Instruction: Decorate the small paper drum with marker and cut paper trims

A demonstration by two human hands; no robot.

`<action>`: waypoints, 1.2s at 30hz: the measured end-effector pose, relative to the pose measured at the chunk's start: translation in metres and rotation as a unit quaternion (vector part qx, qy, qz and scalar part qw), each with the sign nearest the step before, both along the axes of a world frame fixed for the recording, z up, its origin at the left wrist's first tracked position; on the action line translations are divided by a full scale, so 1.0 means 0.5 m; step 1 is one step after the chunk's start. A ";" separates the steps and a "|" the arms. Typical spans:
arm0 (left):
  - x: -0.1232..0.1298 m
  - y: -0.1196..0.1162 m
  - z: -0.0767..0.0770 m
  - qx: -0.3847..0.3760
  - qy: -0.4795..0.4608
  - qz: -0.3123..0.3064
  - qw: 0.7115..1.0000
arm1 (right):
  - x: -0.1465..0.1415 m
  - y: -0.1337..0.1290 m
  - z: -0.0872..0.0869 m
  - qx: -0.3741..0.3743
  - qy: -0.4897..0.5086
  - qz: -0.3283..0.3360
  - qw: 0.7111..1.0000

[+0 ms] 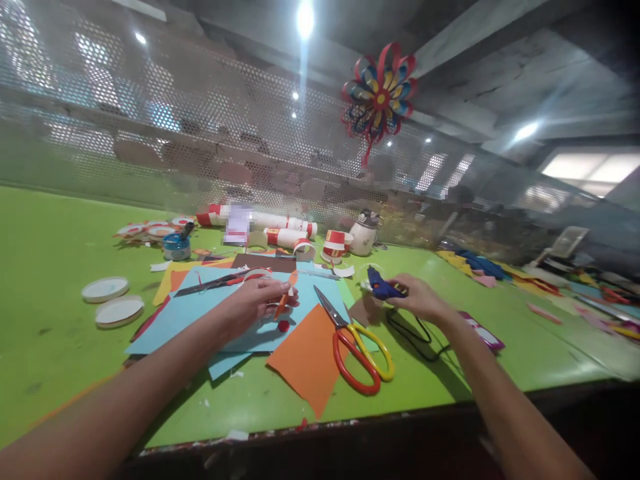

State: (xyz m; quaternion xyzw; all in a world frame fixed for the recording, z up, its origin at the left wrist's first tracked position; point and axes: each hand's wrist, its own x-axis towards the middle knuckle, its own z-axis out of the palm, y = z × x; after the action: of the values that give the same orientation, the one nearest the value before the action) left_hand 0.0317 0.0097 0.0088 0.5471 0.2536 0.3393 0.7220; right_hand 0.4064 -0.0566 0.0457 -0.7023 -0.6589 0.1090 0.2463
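Observation:
My left hand [250,305] is closed, its fingertips pinching a small strip of orange paper [283,305] above light blue paper sheets [200,330]. A small red disc [284,326] shows just under those fingers. On the right, my right hand [423,298] grips a dark blue glue gun [383,287] whose nozzle end points left. Its black cord [417,350] loops over the green table below. Between both hands lie large scissors [341,323] with one red and one yellow handle, slightly apart. They partly rest on a square of orange paper [303,363].
Behind the papers stand red-and-white paper cups [333,247], a blue jar [177,247] and a penguin-like container [365,235]. Two white lids [120,311] lie left. A purple flat item [483,331] sits beside my right forearm. A looped paper flower [381,100] hangs above.

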 end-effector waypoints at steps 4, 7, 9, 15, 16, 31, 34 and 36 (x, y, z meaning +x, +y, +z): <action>-0.005 -0.001 0.005 0.015 0.002 0.002 1.000 | 0.017 -0.026 0.041 -0.060 0.085 0.033 0.994; -0.008 -0.003 0.009 0.019 0.001 0.003 1.000 | 0.019 -0.054 0.061 -0.077 0.134 0.035 0.987; -0.008 -0.006 0.012 0.023 0.001 0.000 1.000 | 0.012 -0.072 0.067 -0.066 0.165 0.035 0.983; -0.014 -0.013 0.032 0.038 -0.033 -0.047 0.998 | -0.074 -0.078 0.063 -0.024 0.261 0.088 0.961; -0.019 -0.013 0.037 0.043 -0.046 -0.054 0.997 | -0.098 -0.074 0.064 -0.012 0.283 0.108 0.953; -0.077 0.021 0.045 0.115 -0.156 -0.158 0.968 | -0.277 -0.051 0.062 -0.012 0.419 0.388 0.821; -0.074 0.022 0.039 0.132 -0.128 -0.157 0.970 | -0.269 -0.057 0.046 -0.007 0.397 0.367 0.841; -0.073 0.022 0.038 0.150 -0.108 -0.159 0.970 | -0.266 -0.062 0.040 0.001 0.382 0.353 0.854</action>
State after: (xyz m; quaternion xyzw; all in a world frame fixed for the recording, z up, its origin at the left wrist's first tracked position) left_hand -0.0046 0.0208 0.0276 0.6426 0.0303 0.3115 0.6993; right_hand 0.2736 -0.0875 0.0660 -0.3251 -0.7171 0.4477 0.4238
